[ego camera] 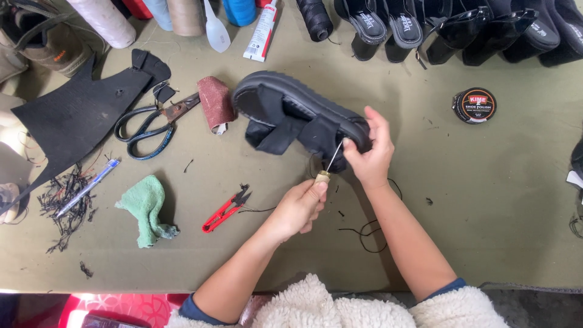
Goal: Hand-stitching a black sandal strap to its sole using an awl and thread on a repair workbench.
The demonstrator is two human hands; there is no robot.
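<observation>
Now left hand [299, 208] grips awl [328, 167] (at sandal [291, 112]) — right hand [371, 152] steadies.

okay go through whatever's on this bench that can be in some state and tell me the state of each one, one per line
black sandal: lying sole up, steadied by right hand
awl: gripped by left hand, needle at the strap
scissors: blades shut
red thread snips: lying loose
polish tin: lid on
glue tube: lying flat

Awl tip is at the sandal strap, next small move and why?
Probably push the awl on through the strap: the left hand grips its handle, the needle meets the black sandal by the sole edge, and the right hand braces it there.
</observation>
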